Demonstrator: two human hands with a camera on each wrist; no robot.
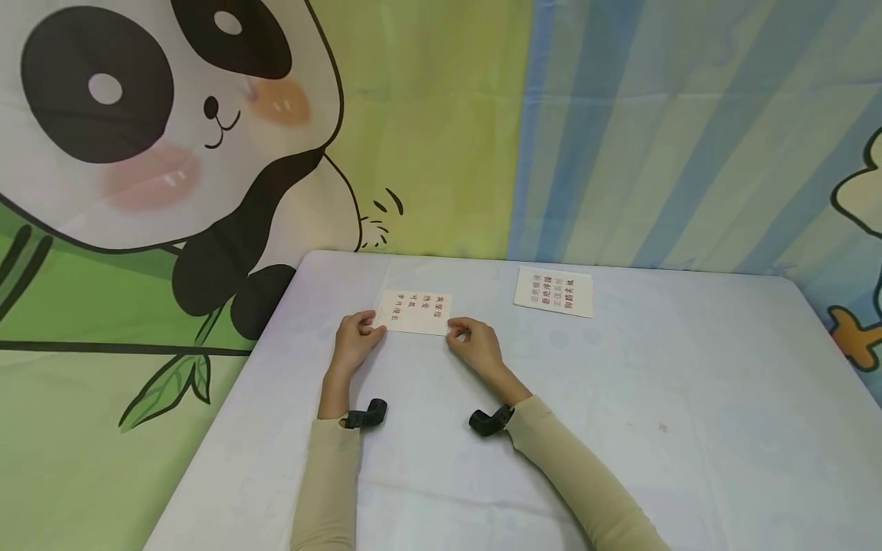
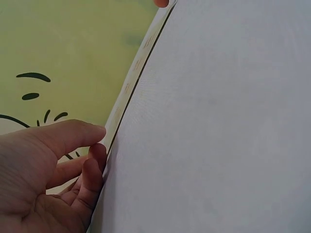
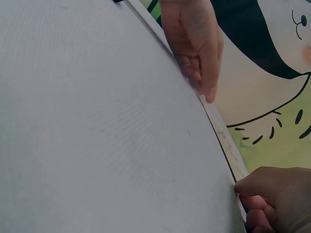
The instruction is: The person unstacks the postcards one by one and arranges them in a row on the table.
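A white card (image 1: 416, 311) with reddish-brown Chinese characters lies at the left back part of the table, its text turned sideways. The left hand (image 1: 356, 344) pinches its left end between thumb and fingers. At the near right corner, the right hand (image 1: 477, 346) pinches it too, with curled fingers. The left wrist view shows the card (image 2: 131, 82) nearly edge-on, the left thumb at its near end. In the right wrist view both hands hold the card (image 3: 221, 131) from opposite ends. Whether it is one card or a thin stack cannot be told.
Another white card or small stack (image 1: 553, 291) with similar characters lies to the right, near the table's back edge. The pale table (image 1: 689, 428) meets a printed panda backdrop (image 1: 441, 138) behind it. A black wrist camera (image 1: 367, 414) sits on the left wrist, another (image 1: 491, 422) on the right.
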